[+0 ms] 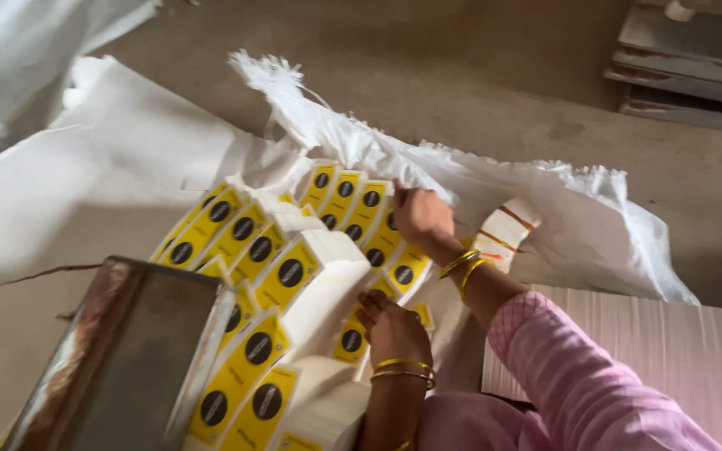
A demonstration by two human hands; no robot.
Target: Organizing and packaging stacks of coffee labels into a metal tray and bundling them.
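An open white woven sack [561, 209] lies on the floor, filled with rows of yellow packets [244, 242] that each bear a black circle. My right hand [421, 219], with gold bangles and a pink sleeve behind it, reaches in from the right. Its fingers curl over the top edge of a yellow packet [388, 238] at the back of the rows. My left hand [393, 327], also bangled, sits lower, with bent fingers gripping a yellow packet [351, 341] beside a white stack of packet sides [327, 292]. The fingertips of both hands are hidden.
A rusty metal box [127, 359] stands at the lower left, against the packets. A white ribbed sheet [678, 351] lies at the lower right. Grey slabs [687, 58] are stacked at the top right on the concrete floor [478, 75]. More white sacking [85, 150] covers the left.
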